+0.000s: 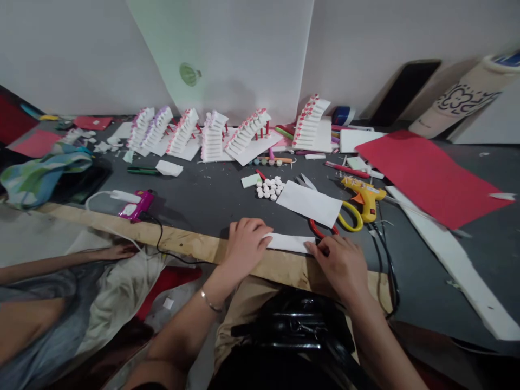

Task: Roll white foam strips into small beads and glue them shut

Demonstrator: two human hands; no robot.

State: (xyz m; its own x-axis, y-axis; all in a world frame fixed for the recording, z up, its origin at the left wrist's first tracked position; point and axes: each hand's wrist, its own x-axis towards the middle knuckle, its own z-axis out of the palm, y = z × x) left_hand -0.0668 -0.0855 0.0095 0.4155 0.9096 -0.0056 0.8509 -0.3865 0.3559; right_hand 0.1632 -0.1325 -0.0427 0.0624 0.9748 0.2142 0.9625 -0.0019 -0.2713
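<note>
My left hand and my right hand rest at the table's near edge, each with closed fingers pressed on one end of a small white paper strip. Just beyond it lie a larger white paper sheet and scissors with one red and one yellow handle loop, partly under the sheet. A cluster of small white beads sits behind the sheet.
A yellow glue gun with a black cord lies right of the scissors. Red paper covers the right side. Several white stepped paper models line the back. A pink device lies left. Another person's arm shows lower left.
</note>
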